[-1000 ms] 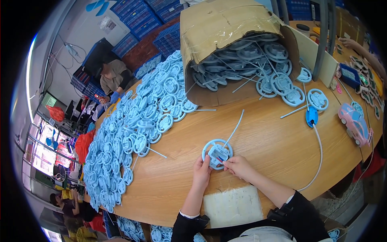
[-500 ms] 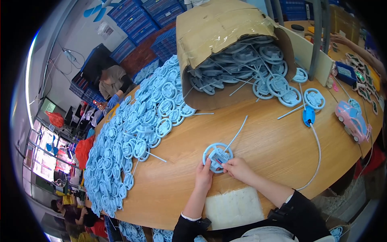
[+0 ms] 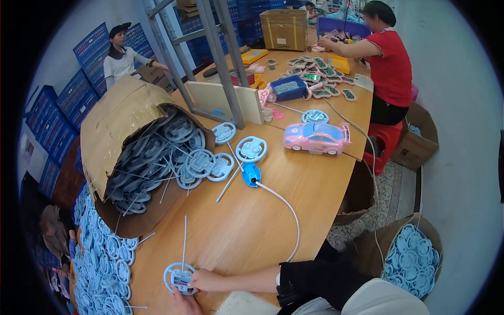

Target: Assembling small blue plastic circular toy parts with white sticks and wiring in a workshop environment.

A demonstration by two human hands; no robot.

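The right hand [image 3: 202, 281] reaches leftward from a black-sleeved forearm, fingers [image 3: 190, 284] curled in a pinch. The left hand [image 3: 181, 303], barely in view at the lower edge, lies just below those fingers.

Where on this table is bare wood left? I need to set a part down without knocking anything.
Bare wood lies between the white cable, the tipped cardboard box and the wheel part under the right hand and left hand. The blue wheel pile crowds the left edge; the far end is cluttered.
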